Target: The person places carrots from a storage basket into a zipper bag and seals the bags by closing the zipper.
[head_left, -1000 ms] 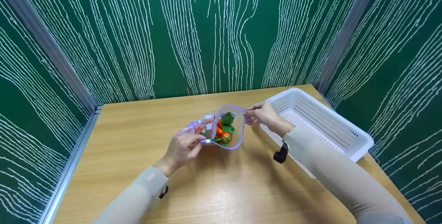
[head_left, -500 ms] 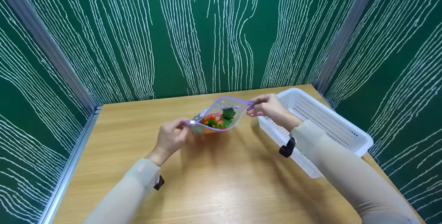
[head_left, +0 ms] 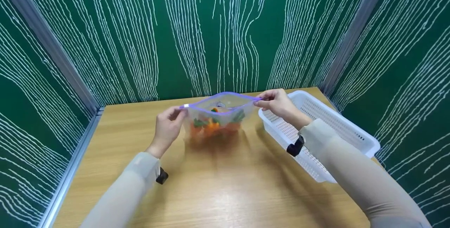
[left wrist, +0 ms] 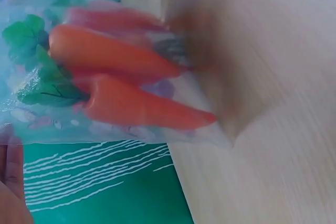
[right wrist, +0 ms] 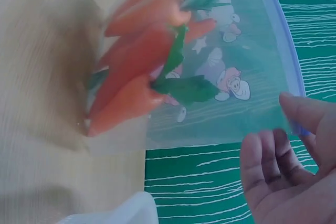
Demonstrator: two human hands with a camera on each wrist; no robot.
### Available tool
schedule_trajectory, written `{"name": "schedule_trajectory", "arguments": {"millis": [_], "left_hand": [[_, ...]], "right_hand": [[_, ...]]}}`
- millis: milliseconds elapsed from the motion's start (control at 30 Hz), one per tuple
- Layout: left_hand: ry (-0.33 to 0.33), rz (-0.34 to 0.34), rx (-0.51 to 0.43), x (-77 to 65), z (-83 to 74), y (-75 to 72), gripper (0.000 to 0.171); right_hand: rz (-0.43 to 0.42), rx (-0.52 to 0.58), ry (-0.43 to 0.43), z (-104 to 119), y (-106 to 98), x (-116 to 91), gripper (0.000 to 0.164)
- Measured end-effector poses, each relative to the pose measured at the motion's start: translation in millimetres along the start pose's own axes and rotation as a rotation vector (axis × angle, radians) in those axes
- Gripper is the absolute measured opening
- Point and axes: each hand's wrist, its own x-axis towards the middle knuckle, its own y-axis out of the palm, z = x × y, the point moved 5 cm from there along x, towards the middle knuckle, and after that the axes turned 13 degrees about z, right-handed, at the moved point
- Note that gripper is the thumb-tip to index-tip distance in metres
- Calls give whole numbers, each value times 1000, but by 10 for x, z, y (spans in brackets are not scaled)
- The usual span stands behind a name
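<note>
A clear zip bag (head_left: 225, 115) with a purple rim hangs upright between my two hands, its mouth spread apart. My left hand (head_left: 167, 124) pinches the rim's left corner, beside the white slider (head_left: 186, 105). At the opposite corner my right hand (head_left: 279, 105) pinches the rim between thumb and fingers. Inside lie several orange carrots (left wrist: 131, 106) with green leaves (right wrist: 186, 88), seen through the bag's wall in both wrist views. Printed cartoon figures (right wrist: 233, 83) show on the bag. The bag's lower edge is close to the table; contact is unclear.
A white perforated plastic basket (head_left: 369, 147) stands on the right of the wooden table (head_left: 218, 193), partly behind my right forearm. Green walls (head_left: 242, 45) with white wavy lines enclose the table at the back and sides.
The bag has been lifted and turned from a leftward tilt to upright, its mouth now facing up. My left hand moved left and up; my right hand moved slightly right and up.
</note>
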Motion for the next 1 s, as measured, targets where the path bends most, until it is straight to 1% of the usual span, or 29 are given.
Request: {"name": "schedule_trajectory", "arguments": {"millis": [67,167,333,400,500,600,667,833,933,1000], "left_hand": [[-33,0,-28,34,8,-13,16],[-70,0,-77,81,10,-22,17],[-88,-13,-143,153,4,-13,16],[-91,-18,-164,172,0,-4,16],[-106,-23,-194,188,-5,12,16],[-125,-27,-218,199,5,26,16],[-138,-31,-224,204,20,34,17],[-148,-38,-228,211,28,51,18],[-155,-39,-243,220,25,64,19],[-166,-42,-251,221,27,69,19]], "right_hand": [[-4,-5,-27,32,-16,-2,5],[3,16,-72,66,-29,-4,3],[26,103,-128,83,-37,-23,7],[29,147,-143,82,-43,-30,5],[24,188,-146,65,-60,-32,11],[8,193,-134,49,-80,-33,14],[6,196,-121,44,-85,-34,13],[1,210,-107,36,-90,-34,12],[-13,185,-113,44,-105,-35,8],[-20,134,-117,75,-108,-37,7]]}}
